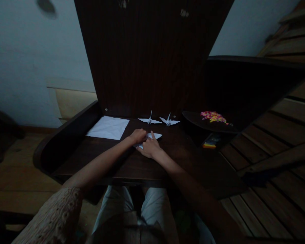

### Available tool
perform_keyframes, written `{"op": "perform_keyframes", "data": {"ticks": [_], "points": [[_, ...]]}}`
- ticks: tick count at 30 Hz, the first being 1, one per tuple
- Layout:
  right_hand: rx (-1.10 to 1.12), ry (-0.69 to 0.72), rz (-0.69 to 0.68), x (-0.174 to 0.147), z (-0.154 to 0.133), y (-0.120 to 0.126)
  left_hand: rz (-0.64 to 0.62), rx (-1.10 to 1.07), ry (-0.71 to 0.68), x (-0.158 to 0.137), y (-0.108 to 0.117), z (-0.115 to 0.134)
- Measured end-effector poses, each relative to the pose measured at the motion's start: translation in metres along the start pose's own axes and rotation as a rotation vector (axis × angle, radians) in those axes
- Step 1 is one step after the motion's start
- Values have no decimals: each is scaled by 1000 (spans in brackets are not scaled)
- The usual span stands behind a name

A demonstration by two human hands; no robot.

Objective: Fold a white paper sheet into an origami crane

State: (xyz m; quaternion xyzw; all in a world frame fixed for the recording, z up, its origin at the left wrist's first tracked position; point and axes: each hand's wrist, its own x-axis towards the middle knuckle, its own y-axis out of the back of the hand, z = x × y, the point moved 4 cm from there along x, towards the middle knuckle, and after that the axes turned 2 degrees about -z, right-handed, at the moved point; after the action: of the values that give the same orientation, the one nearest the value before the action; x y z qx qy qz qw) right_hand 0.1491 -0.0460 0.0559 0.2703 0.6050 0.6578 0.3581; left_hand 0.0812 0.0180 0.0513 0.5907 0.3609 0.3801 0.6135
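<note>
Left hand point(139, 136) and right hand point(150, 147), both on the folded paper point(157, 136)!
It lies on the dark desk point(190, 159), near two paper cranes point(149, 121); whether either hand pinches it, I can't tell.

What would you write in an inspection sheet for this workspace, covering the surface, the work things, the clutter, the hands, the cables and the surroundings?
Surface: dark wooden desktop, dimly lit.
Work things: folded white paper under the hands; creased white sheet to the left; two bird-shaped paper figures, left one and right one, beyond the hands.
Clutter: bright small pieces heaped on the side shelf; yellow-edged item below it, identity unclear.
Hands: left hand and right hand both on the folded paper; finger detail unclear.
Cables: nothing seen.
Surroundings: pale wall left, wooden slats right.
</note>
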Motion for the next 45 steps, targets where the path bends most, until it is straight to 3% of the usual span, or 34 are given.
{"op": "perform_keyframes", "data": {"ticks": [6,9,14,23,33,37,41,45], "points": [[66,31,-10,-2,18,0,256,-38,-67,-30,14,8],[132,22,9,-1,30,3,298,-57,-139,-40,16,12],[186,14,-16,1,42,4,258,-153,-291,-47,12,11],[376,122,-116,14,61,-4,98,-366,-319,-46,-4,-8],[384,115,-118,16,63,-6,93,-425,-336,-50,-10,-13],[448,161,20,7,62,2,152,-428,-285,-51,-12,-13],[411,19,145,-8,62,-3,243,-376,-248,-50,-19,-11],[390,-26,204,-18,61,-11,303,-335,-260,-50,-23,-6]]}}
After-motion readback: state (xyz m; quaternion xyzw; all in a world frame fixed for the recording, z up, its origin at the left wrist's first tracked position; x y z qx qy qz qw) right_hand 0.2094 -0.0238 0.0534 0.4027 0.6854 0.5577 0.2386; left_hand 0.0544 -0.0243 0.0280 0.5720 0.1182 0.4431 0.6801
